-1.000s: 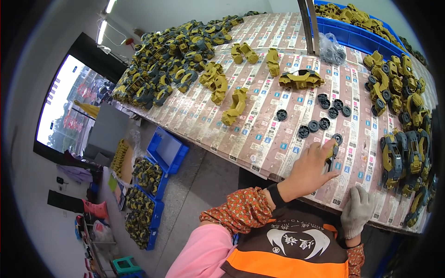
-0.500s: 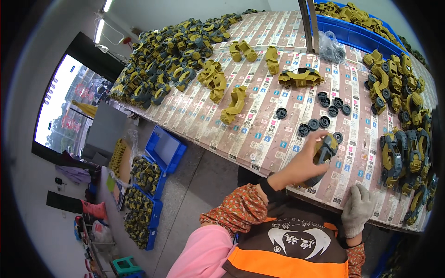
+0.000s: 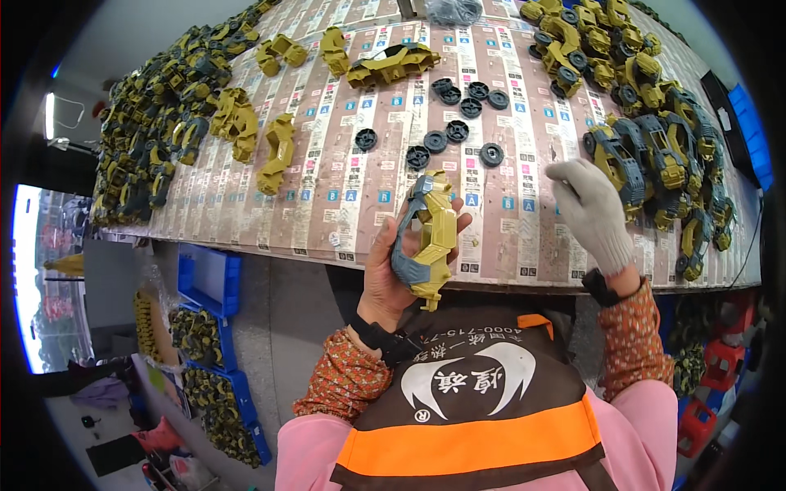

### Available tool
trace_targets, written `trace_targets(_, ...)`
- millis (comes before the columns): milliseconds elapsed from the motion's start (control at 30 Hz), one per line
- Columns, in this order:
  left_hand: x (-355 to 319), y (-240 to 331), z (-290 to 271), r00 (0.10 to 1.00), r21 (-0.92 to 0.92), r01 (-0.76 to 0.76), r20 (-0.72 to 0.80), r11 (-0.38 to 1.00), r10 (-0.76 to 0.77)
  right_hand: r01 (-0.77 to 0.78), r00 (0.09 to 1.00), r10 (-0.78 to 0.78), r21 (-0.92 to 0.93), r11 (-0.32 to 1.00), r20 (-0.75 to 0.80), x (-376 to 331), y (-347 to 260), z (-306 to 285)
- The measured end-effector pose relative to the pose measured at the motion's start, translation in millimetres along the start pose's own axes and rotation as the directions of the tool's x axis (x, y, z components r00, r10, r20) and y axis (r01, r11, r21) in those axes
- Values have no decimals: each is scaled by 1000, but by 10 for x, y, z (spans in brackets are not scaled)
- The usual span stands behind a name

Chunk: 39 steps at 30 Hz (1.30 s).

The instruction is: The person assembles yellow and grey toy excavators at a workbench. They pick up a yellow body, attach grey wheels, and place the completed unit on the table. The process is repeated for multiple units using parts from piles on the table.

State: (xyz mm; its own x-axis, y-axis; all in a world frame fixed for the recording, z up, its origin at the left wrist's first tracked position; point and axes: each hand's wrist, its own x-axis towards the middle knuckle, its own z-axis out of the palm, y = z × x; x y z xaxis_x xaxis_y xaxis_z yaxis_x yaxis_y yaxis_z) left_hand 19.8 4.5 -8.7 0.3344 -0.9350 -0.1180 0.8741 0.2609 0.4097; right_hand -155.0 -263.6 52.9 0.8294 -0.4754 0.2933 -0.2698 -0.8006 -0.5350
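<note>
The bare left hand (image 3: 391, 274) is gripping a yellow and grey toy car body (image 3: 426, 236), holding it upright at the near edge of the table (image 3: 344, 196); the gloved right hand (image 3: 591, 211) is hovering to the right, fingers loosely curled, holding nothing; black wheels (image 3: 458, 131) are lying just beyond; heaps of car parts (image 3: 155, 139) are crowding the far left; finished cars (image 3: 655, 164) are sitting right; blue bins (image 3: 209, 282) are standing on the floor below.

Bare left hand (image 3: 391, 274) raised, fingers curled in a grip, gloved right hand (image 3: 591, 214) lifted, fingers loosely open
</note>
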Motion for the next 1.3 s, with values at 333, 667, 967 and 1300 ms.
trace_targets(333, -41, -83, -50, 997, -18, -14, -72, 1000, 13, 257, 966, -230, -309, 916, 121, 753, -248, 721)
trace_targets(667, -23, -132, -112, 998, -104, -49, -47, 993, 44, 166, 951, -128, -115, 979, 282, 576, -228, 624)
trace_targets(967, -30, -145, 39, 991, 205, -47, -110, 978, 71, -286, 949, 126, 621, 730, 289, 0, -638, 490)
trace_targets(1300, -55, -258, 114, 987, 530, -113, -41, 840, 158, -342, 940, 216, 710, 616, 266, -188, -714, 605)
